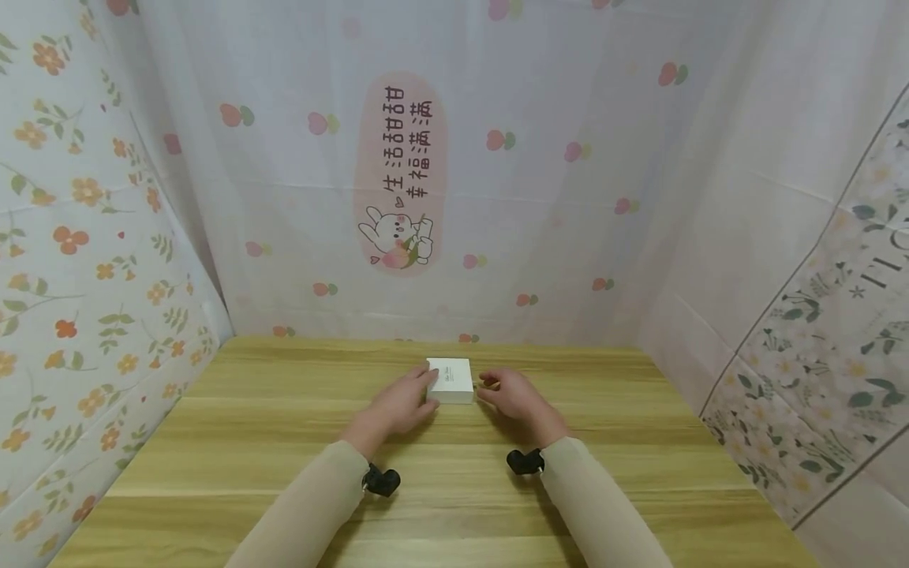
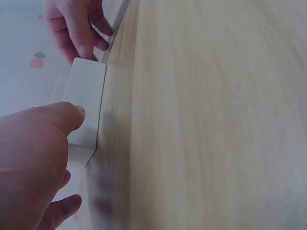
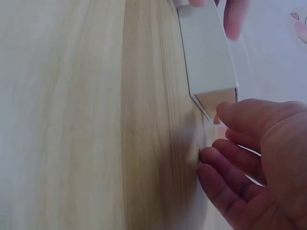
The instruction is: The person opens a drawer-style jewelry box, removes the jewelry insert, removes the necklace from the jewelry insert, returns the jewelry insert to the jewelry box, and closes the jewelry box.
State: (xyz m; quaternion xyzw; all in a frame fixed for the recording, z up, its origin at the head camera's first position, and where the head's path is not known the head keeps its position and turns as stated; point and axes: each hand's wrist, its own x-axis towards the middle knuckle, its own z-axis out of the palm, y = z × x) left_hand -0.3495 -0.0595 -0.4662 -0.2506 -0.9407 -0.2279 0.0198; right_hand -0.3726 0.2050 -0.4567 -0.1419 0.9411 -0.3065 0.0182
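Observation:
A small white box (image 1: 450, 378) with fine print on its lid lies on the wooden table (image 1: 454, 489). My left hand (image 1: 401, 401) holds its left end, fingers at the top and far side; the thumb (image 2: 73, 117) presses the front face in the left wrist view. Beside the right end is my right hand (image 1: 513, 392), its fingers loosely bent and apart. In the right wrist view that end shows a tan inner face (image 3: 211, 100) with a small tan tab (image 3: 217, 119), and the right thumb (image 3: 228, 111) overlaps it.
A white cloth with fruit prints (image 1: 540, 205) hangs behind the table's back edge, close beyond the box. Floral cloths (image 1: 92, 260) hang at the left and right sides. Each wrist wears a black camera (image 1: 382, 480).

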